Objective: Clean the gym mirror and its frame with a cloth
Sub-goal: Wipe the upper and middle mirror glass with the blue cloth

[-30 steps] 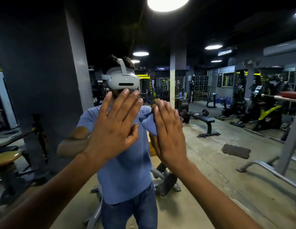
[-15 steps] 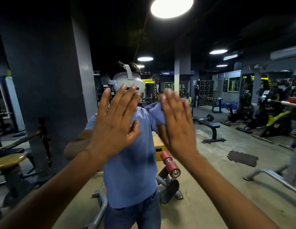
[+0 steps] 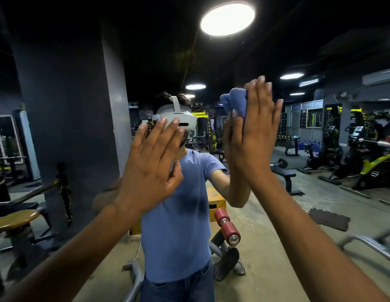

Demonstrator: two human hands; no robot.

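Pressing one blue cloth [image 3: 235, 101] flat to the mirror [image 3: 59, 83] is the right hand [image 3: 252, 136], fingers straight and upright, palm pinning the bunched cloth against the glass at head height, the cloth poking out past the fingers on the left. One cloth, two hands: the left hand [image 3: 150, 168] is flat on the glass too, fingers spread and straight, grasping nothing, lower than the right and just beside it. In the glass, one person in a blue shirt [image 3: 178, 225] and white headset [image 3: 176, 116]. Behind in the reflection: two red rollers [image 3: 226, 225] on a bench, one yellow box [image 3: 215, 203], one round stool [image 3: 13, 219] at left, one grey pillar [image 3: 65, 105], and overhead one big round light [image 3: 227, 19].
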